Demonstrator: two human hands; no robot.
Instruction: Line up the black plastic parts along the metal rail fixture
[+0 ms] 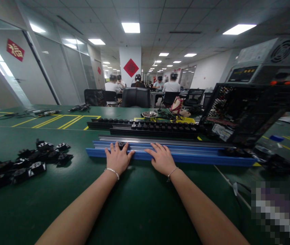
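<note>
A long blue channel rail [193,156] lies crosswise on the green table in front of me. My left hand [118,158] rests on its left part with fingers spread, next to a small black part [121,144] in the channel. On the rail's middle lies my right hand [162,158], fingers stretched out and apart. Neither hand is wrapped round anything. Several dark parts [233,151] sit in the rail's right end. Just behind it runs a grey-black strip [145,139].
Black rails [155,129] bearing a row of small parts stand farther back. Loose black plug-like parts [32,163] are heaped at left. An opened computer case [246,112] rises at right. A round metal dish [149,114] and yellow tray [185,120] are behind. People sit in the distance.
</note>
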